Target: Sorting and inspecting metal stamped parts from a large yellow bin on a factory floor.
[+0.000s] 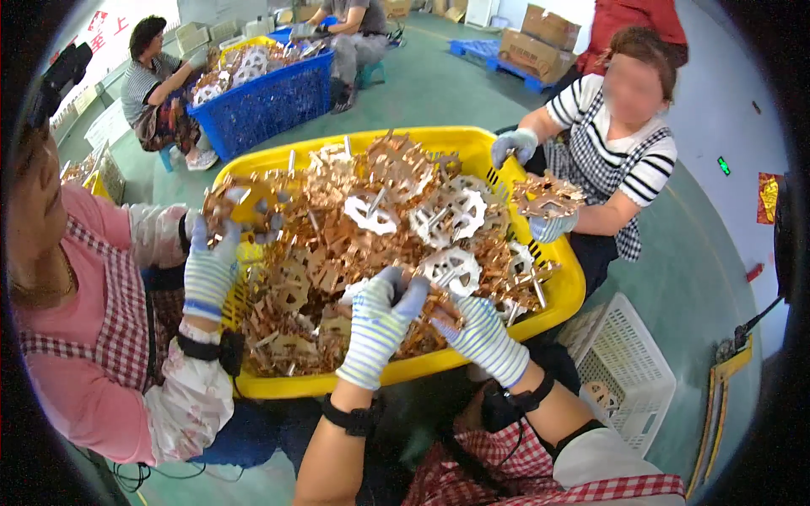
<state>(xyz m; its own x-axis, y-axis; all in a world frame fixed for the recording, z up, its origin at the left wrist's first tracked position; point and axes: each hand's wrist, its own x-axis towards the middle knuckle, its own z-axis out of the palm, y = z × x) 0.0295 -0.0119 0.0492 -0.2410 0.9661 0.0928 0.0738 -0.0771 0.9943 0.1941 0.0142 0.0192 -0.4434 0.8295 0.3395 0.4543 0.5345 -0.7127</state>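
My left hand (381,325), in a striped knit glove with grey fingertips, pinches a copper-coloured metal part (445,305) over the near side of a yellow basket (396,368). From the other side, my right hand (487,339), gloved alike, has its fingers closed on the same part. Its exact shape is partly hidden by my fingers. Beneath lies a heap of flat copper-coloured metal pieces (337,253). Silvery toothed discs are mixed in, one disc (452,270) just beyond my hands and another disc (369,214) farther off.
At left, a co-worker's gloved hand (211,268) handles a copper-coloured piece. Across at right, another person's glove (553,226) holds a copper-coloured cluster. A white crate (629,371) stands on the floor at right. Behind, two people sit by a blue basket (266,105).
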